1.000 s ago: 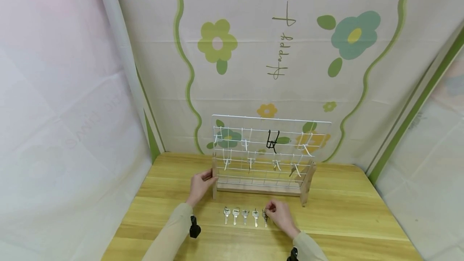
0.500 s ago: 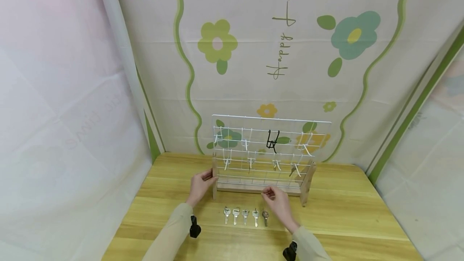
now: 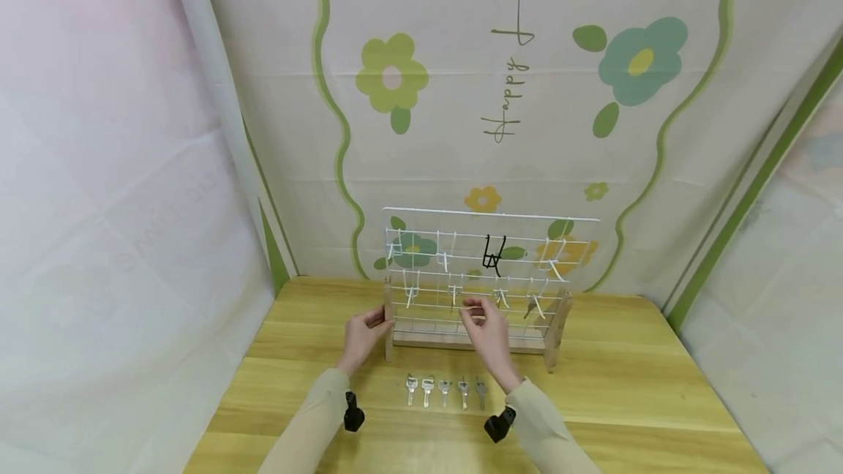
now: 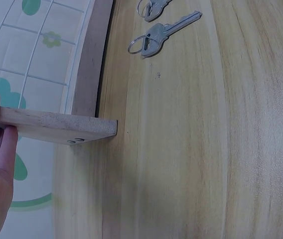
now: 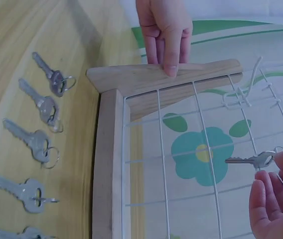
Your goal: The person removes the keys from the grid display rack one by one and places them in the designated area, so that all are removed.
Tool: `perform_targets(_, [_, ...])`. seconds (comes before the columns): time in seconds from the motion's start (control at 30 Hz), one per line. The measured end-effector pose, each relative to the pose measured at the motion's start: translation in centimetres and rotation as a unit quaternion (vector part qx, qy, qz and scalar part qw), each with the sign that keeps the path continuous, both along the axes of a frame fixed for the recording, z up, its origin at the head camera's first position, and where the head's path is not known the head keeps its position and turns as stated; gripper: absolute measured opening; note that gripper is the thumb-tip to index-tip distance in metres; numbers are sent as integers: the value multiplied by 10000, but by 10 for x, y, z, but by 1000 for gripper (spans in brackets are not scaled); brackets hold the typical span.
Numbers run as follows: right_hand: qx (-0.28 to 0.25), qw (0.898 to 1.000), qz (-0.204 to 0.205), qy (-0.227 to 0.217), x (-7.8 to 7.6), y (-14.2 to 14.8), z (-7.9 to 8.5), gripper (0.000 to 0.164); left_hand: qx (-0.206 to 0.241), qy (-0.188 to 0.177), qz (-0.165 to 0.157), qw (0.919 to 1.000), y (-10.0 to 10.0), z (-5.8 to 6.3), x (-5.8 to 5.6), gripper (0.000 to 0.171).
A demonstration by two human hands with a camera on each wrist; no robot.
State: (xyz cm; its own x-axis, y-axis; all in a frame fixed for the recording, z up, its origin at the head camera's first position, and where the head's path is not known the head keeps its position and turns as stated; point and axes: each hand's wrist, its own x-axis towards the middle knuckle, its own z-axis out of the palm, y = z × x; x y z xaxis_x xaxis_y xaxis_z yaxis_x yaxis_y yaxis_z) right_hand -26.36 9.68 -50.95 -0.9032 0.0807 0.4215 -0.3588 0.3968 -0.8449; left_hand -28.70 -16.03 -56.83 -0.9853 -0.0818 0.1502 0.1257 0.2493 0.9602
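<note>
My left hand (image 3: 361, 342) grips the left wooden upright (image 4: 57, 123) of a white wire-grid rack (image 5: 209, 164), thumb on one face and fingers on the other. A small metal key (image 5: 248, 160) with a ring hangs at a lower-row hook of the grid. Beside it is my right hand (image 3: 486, 331), fingers loosely bent; in the right wrist view the thumb tip overlaps the key's head, but the other fingers stay apart from it. Several ringed keys (image 3: 445, 390) lie in a row on the table before the rack, blades toward me.
Other white hooks (image 3: 553, 266) and one black hook (image 3: 492, 258) hang on the grid. More keys, such as one at the right (image 3: 530, 309), hang from lower hooks. A wooden base bar (image 5: 109, 164) joins the uprights. Flowered cloth (image 3: 395, 159) surrounds the wooden table (image 3: 632, 386).
My right hand has left the rightmost key of the row, which stays on the table, and has moved up and left to the key on the rack. The left hand keeps its grip.
</note>
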Motion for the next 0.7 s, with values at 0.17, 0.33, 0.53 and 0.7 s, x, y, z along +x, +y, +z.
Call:
perform_targets(0.17, [-145,9998,-128,90,-7,-7,4,20,115,-128,15,9999,0,-1,-1,41])
perform_targets(0.33, [-124,9996,-236,31,-11,-11,8,17,142,-97,-18,9998,0,0,-1,42])
perform_targets(0.53, [-95,9996,-250,-13,-15,-12,8,12,169,34,-59,9998,0,1,1,43])
perform_targets(0.7, [-85,9996,-234,102,-16,-14,6,8,64,-2,-7,10000,0,1,1,42])
